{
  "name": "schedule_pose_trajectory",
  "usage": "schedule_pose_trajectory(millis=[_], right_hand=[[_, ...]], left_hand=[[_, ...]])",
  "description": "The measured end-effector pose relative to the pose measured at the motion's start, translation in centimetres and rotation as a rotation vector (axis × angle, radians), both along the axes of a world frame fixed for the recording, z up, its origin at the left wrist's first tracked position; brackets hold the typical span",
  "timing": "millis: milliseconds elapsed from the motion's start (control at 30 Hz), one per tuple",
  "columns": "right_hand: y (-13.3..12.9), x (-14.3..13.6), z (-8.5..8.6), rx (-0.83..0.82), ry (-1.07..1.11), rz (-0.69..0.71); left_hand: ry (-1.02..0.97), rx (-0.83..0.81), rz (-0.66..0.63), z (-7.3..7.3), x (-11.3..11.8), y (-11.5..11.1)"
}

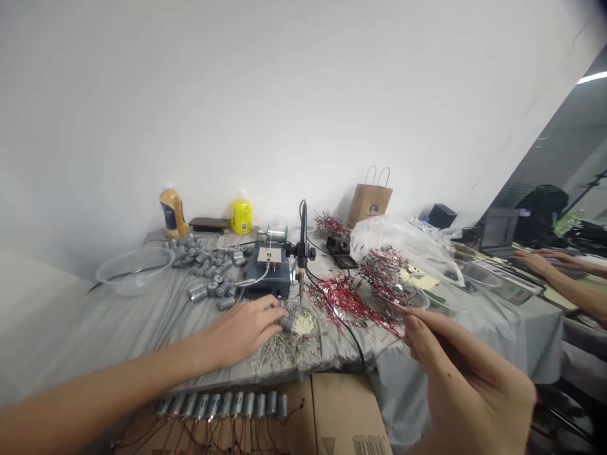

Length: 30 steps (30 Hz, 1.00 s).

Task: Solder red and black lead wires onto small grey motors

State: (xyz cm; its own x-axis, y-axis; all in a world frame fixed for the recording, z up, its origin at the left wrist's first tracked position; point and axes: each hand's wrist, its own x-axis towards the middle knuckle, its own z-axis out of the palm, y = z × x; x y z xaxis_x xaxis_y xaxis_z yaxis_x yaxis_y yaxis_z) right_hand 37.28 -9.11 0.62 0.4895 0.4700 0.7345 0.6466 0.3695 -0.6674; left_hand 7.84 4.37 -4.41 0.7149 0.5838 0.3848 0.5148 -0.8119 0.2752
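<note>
Under the tip of the soldering iron point(302, 278), my left hand point(246, 330) grips a small silver motor point(287, 324) between thumb and fingers. Bits of solder and scrap point(279, 351) are scattered around it. My right hand point(467, 379) is pinched closed at the right, in front of the wire bundles, with a thin red wire point(401, 309) showing at its fingertips. Loose red wires point(346, 300) lie between the two hands. The iron stands upright in a clamp beside a blue soldering station point(268, 278).
Loose motors point(203, 262) lie behind my left hand. Below, a row of wired motors point(225, 404) rests on a cardboard box point(344, 411). A solder spool point(277, 234), bottles, a paper bag point(370, 203) and a plastic bag point(403, 240) stand behind. Another person's hands point(540, 265) are at right.
</note>
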Motion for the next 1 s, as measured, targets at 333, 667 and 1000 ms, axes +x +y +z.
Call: schedule_pose_trajectory(millis=[333, 667, 1000], right_hand=[[4.0, 0.9, 0.1, -0.160, -0.242, 0.198], [5.5, -2.0, 0.3, -0.151, -0.091, 0.154], [7.1, -0.2, 0.1, -0.197, -0.480, 0.446]], left_hand=[[0.086, -0.117, -0.166, -0.8, 1.5, 4.0], [-0.148, -0.016, -0.216, -1.2, 1.0, 3.4], [-0.456, -0.232, -0.186, -0.7, 1.0, 2.3]])
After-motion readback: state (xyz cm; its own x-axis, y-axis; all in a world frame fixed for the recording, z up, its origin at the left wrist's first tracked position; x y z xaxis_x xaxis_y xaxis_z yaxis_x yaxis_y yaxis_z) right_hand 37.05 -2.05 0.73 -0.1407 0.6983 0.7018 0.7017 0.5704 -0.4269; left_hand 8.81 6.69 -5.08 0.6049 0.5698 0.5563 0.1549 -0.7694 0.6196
